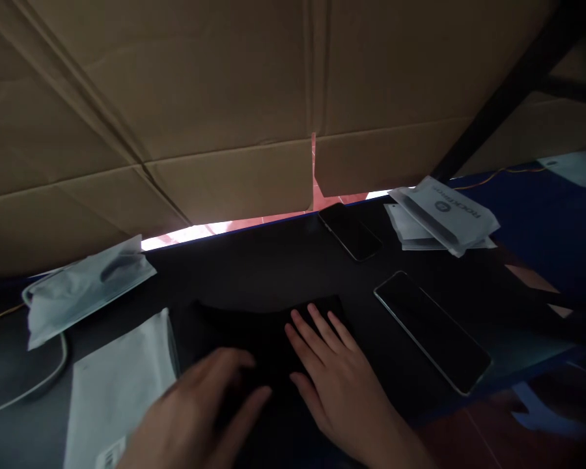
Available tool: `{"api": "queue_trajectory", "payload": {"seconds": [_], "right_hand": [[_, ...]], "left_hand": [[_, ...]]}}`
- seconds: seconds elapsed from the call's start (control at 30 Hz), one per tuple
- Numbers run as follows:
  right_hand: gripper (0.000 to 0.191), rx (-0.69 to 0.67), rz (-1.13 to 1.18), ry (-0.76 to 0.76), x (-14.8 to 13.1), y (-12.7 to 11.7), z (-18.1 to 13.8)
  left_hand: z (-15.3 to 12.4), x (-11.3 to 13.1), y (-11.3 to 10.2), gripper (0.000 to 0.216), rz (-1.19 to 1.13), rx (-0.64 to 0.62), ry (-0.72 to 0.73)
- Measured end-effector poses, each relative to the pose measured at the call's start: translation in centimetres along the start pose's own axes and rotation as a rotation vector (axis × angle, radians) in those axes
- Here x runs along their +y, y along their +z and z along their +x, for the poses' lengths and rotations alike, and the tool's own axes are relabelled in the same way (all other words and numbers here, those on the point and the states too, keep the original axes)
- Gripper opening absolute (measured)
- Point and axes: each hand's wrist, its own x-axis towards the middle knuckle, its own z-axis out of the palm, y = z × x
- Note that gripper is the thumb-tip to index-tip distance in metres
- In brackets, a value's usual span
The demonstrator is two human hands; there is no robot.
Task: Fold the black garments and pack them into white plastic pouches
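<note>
A piece of black cloth (pixel 268 326) lies on the dark table in front of me, hard to tell from the surface below it. My right hand (pixel 332 365) rests flat on its right part, fingers spread. Over the left part of the cloth is my left hand (pixel 200 404), slightly blurred, with thumb and forefinger apart and nothing visible between them. Whether its other fingers touch the cloth I cannot tell. Just left of that hand lies a flat, frosted white plastic bag (pixel 122 378) with a barcode label, partly covered by the hand.
Right of my hands lie a large phone (pixel 432 332) and a smaller phone (pixel 350 231). White printed packets (pixel 444 215) are stacked at the back right. At left are another plastic bag (pixel 88 283) and a white cable (pixel 39 387). Cardboard (pixel 224 85) walls the table's far edge.
</note>
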Motion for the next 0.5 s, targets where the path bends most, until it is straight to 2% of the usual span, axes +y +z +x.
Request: {"api": "queue_trajectory", "payload": {"seconds": [0.07,0.1,0.2,0.27,0.4,0.5], "right_hand": [[0.053,0.023,0.012,0.000,0.0,0.1,0.0],[0.053,0.032,0.018,-0.001,0.0,0.1,0.0],[0.053,0.040,0.030,-0.003,0.0,0.0,-0.1],[0.054,0.036,0.031,-0.008,0.0,-0.1,-0.1],[0.056,0.029,0.045,-0.006,0.0,-0.2,0.0],[0.055,0.051,0.087,0.014,0.0,-0.2,0.0]], "left_hand": [[1.2,1.6,0.6,0.019,-0.037,-0.090,0.117],[1.6,1.9,0.7,0.018,-0.032,-0.075,0.151],[1.9,0.9,1.0,0.023,0.141,0.146,0.166],[1.5,-0.6,1.8,0.037,0.309,0.192,0.191],[0.8,-2.6,4.6,0.070,0.466,0.026,0.257],[0.6,-2.3,4.9,0.069,0.424,0.004,0.266]]}}
